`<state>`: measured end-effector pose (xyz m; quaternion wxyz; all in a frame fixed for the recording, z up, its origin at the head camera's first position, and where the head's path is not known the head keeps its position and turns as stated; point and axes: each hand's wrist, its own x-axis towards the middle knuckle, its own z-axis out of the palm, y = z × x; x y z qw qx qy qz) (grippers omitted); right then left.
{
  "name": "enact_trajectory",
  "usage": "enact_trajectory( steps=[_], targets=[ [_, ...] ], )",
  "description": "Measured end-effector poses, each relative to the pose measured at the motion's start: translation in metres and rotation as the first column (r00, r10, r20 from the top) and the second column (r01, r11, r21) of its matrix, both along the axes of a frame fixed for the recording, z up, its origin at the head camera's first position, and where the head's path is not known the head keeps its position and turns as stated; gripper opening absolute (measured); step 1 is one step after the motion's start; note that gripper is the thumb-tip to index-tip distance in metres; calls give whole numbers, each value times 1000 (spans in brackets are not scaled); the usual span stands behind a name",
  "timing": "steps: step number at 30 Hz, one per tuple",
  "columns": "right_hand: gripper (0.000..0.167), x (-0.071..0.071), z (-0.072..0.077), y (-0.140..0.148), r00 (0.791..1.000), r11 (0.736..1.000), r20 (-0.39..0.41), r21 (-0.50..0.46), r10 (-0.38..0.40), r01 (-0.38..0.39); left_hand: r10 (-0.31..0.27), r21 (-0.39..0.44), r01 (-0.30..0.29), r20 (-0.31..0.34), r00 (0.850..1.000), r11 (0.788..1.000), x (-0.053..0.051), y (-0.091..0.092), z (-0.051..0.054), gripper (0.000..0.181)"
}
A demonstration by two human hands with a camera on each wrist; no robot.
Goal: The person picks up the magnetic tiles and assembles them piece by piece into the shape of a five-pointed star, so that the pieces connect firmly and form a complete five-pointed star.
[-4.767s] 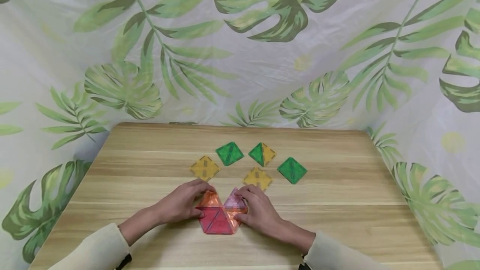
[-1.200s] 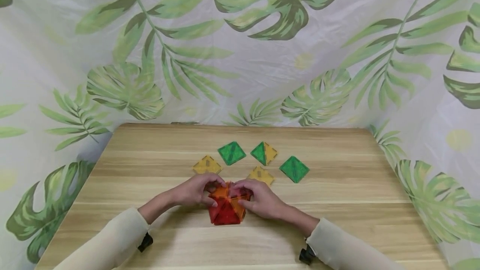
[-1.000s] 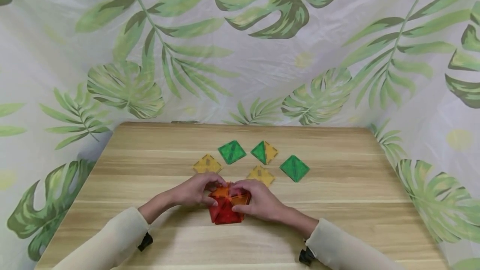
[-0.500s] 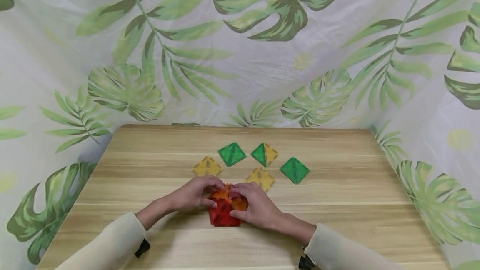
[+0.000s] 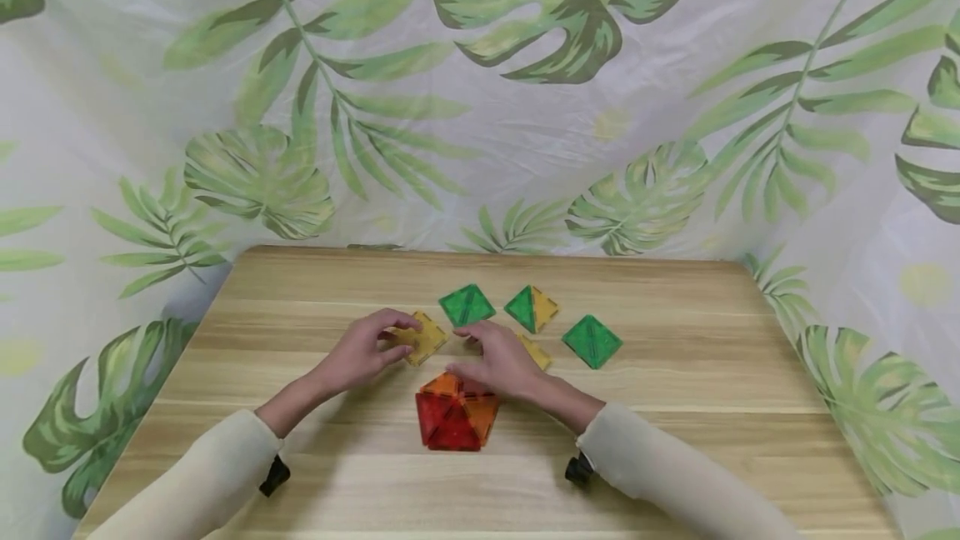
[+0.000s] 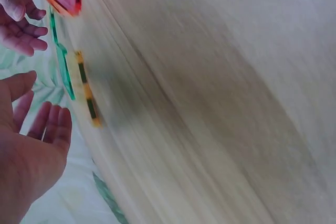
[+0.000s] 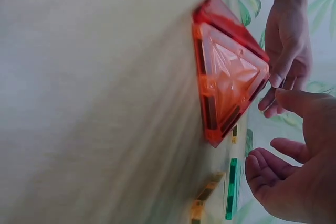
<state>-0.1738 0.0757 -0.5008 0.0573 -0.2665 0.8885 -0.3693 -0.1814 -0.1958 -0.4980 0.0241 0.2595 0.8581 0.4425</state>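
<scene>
Pyramid point(image 5: 455, 432) of red and orange tiles stands midway across the table point(image 5: 675, 440), farther from its far edge than the flat green tiles point(image 5: 581, 342). We see left hand point(image 5: 358, 354) at yellow tiles point(image 5: 431, 339), thumb and fingers apart; contact, we can't tell. Right hand point(image 5: 498, 359), thumb and fingers also apart, partly hides pyramid's far side.

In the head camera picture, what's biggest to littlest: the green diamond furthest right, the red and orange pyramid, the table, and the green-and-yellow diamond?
1. Table
2. Red and orange pyramid
3. Green diamond and green-and-yellow diamond: they look nearly alike, and the green-and-yellow one lies farther back, so I can't rank them.
</scene>
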Motion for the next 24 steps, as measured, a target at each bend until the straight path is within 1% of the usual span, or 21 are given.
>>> enact_trajectory(
  steps=[3,7,10,12,16,20,24],
  targets=[
    [61,-10,-1,-8,1000,1000,21,23,-6,6,66,-32,-66,1,998,997,-3,-6,-2,39],
    [61,-20,-4,-19,998,999,58,21,-27,26,110,-73,-108,28,994,991,-5,-11,-3,46],
    [62,-26,-6,-26,995,999,82,5,-51,50,118,-88,-112,72,990,990,-6,-12,-3,50],
    [62,-29,-7,-30,995,998,84,3,-57,57,124,-106,-113,106,987,988,-6,-12,-2,51],
    [59,-34,-10,-38,996,997,51,30,-73,71,126,-149,-103,157,979,984,-6,-9,-1,49],
    [58,-37,-11,-44,996,994,4,76,-85,84,116,-161,-89,172,978,983,-6,-7,1,45],
    [56,-40,-12,-47,996,992,-32,100,-80,82,116,-136,-93,175,978,986,-5,-5,3,41]
  ],
)
